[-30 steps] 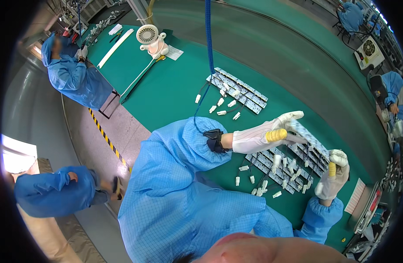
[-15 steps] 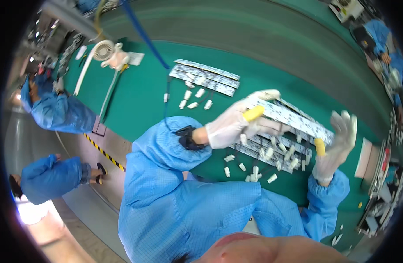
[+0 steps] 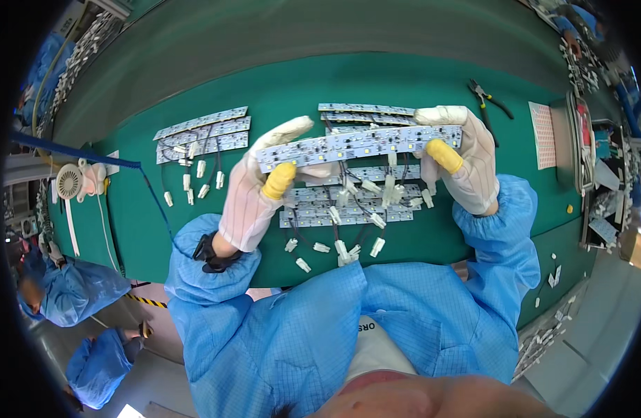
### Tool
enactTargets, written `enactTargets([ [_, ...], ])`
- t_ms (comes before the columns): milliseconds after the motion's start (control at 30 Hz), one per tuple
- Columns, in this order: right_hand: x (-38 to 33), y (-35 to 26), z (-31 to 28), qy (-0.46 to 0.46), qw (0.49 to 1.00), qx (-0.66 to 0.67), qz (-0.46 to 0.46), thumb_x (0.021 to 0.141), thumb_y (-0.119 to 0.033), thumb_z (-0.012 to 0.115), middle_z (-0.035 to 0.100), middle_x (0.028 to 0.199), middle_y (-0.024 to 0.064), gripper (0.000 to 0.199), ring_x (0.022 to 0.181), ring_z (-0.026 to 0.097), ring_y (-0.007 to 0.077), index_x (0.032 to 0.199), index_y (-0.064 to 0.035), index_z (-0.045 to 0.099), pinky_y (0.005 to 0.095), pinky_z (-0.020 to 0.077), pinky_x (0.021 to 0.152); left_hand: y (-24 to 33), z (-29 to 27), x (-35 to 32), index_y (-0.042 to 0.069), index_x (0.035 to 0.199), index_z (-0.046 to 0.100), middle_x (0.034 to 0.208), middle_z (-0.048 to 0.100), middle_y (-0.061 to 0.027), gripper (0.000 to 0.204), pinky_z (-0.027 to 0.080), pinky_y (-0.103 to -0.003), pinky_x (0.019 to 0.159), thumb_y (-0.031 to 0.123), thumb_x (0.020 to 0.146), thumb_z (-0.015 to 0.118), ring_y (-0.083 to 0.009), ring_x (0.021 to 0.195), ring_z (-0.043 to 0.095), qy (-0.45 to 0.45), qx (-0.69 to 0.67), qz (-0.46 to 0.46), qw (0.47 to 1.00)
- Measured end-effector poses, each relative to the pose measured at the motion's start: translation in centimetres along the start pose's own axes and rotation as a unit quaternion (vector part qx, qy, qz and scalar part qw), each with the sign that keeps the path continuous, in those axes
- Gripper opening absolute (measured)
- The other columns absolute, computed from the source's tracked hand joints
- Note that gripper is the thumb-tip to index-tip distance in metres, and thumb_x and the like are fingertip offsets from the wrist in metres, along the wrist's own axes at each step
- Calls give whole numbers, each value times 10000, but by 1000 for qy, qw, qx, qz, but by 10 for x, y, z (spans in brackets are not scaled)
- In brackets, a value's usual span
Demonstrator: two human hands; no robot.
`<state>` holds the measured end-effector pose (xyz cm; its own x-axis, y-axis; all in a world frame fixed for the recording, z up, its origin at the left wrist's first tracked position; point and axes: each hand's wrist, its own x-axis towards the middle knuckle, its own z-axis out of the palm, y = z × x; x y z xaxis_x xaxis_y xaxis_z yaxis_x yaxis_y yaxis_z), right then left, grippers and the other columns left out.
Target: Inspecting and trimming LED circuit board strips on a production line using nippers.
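Item one: a long white LED strip board [image 3: 359, 145], which I am holding level above the green bench [image 3: 278, 83], one end in each hand. My left hand [image 3: 261, 188], in a white glove with a yellow cot on the thumb, is pinching the strip's left end between thumb and fingers. My right hand [image 3: 460, 164], gloved the same way, is closing on the right end, yellow thumb in front, fingers wrapping over the top edge.

Item two: short wires with white plug connectors [image 3: 390, 187], which are hanging from the strip's underside between my hands.

Item three: a batch of like strips [image 3: 348, 205], which is lying on the bench directly below the held one, their white connectors spilling toward me at the near edge.

Item four: a second, smaller batch of strips [image 3: 203, 132], which is sitting well to the left on the bench, wired plugs trailing below it.

Item five: a pair of black-handled cutters [image 3: 489, 99], which is resting at the far right of the bench, beside a pale perforated sheet [image 3: 543, 136].

Item six: a small white fan [image 3: 69, 181], which is standing at the left end, with a blue hose [image 3: 76, 150] running past it.

Item seven: two other people in blue smocks [image 3: 76, 289], who are working low at my left, apart from my hands.
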<state>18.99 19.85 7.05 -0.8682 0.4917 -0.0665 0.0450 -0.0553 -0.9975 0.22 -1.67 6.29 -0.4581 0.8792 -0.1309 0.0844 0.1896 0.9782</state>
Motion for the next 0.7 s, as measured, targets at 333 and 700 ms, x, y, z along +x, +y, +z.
enactTargets([
  [333,4,7,-3,14,998,-6,-53,837,-153,632,587,894,71,307,743,549,63,1065,27,531,167,450,639,-24,0,4,-34,1286,398,1171,566,-142,693,527,-309,807,225,739,735,-270,920,640,79,-160,119,977],
  [700,7,5,-9,25,996,4,-86,876,-273,594,553,860,35,439,705,496,35,1164,33,470,137,355,549,-18,-5,-1,-20,1152,556,1028,645,-120,536,507,-265,805,173,697,761,-157,897,636,103,-63,155,980],
])
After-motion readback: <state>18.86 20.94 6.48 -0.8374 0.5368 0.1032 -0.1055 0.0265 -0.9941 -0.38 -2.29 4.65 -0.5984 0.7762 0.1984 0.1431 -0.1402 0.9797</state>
